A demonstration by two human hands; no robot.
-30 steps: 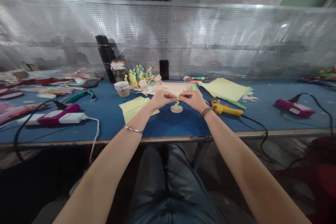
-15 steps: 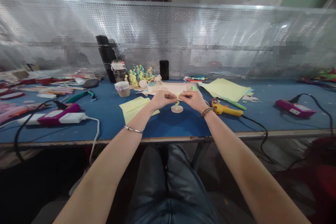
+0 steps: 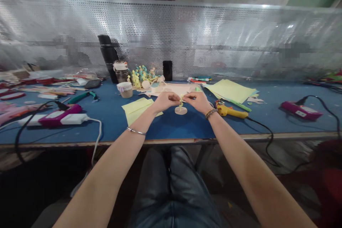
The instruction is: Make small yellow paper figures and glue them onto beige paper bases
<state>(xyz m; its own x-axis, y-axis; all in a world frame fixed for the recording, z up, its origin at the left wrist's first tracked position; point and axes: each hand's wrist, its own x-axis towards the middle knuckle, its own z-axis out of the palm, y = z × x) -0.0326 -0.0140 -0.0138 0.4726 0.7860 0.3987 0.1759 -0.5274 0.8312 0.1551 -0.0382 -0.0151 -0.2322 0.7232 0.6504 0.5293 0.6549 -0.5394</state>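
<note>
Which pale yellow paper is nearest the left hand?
The smaller pale yellow sheets, right beside the left hand. The larger pale yellow stack lies farther off, beyond the right hand.

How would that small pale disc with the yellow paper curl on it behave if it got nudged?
The pale disc looks like thin card, so it is probably very light and apt to slide. The yellow curl looks flimsy and would likely bend; being narrow and upright, it might tip the piece.
</note>
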